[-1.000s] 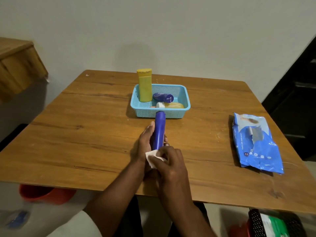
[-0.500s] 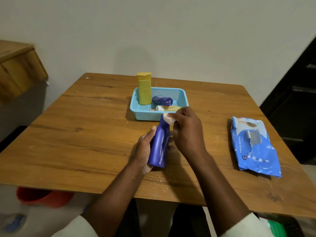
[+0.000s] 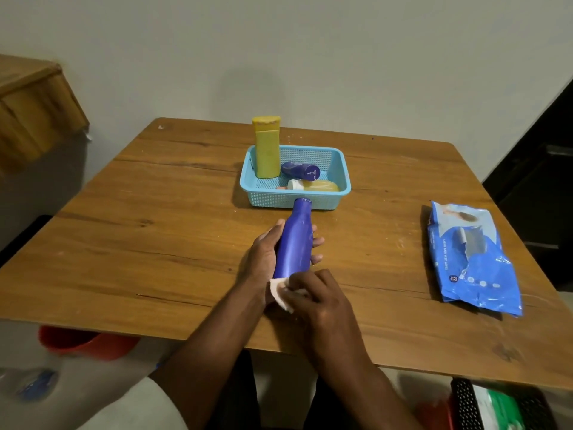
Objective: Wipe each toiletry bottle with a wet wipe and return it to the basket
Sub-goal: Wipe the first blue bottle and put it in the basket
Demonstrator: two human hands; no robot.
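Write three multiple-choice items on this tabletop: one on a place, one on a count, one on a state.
1. Where is the wet wipes pack?
A. In the basket
B. On the table, right of the basket
C. On the floor

2. How many bottles are in the blue basket?
A. Three
B. One
C. Five

3. How is the yellow bottle?
A. Lying flat
B. Held
C. Upright

Answers: 1 B, it lies on the wooden table; 2 A, yellow, small purple and pale yellow ones; 3 C, it stands in the basket's left corner.

You can read "72" in a round badge on the blue wipes pack (image 3: 471, 259); its other print is too blurred.
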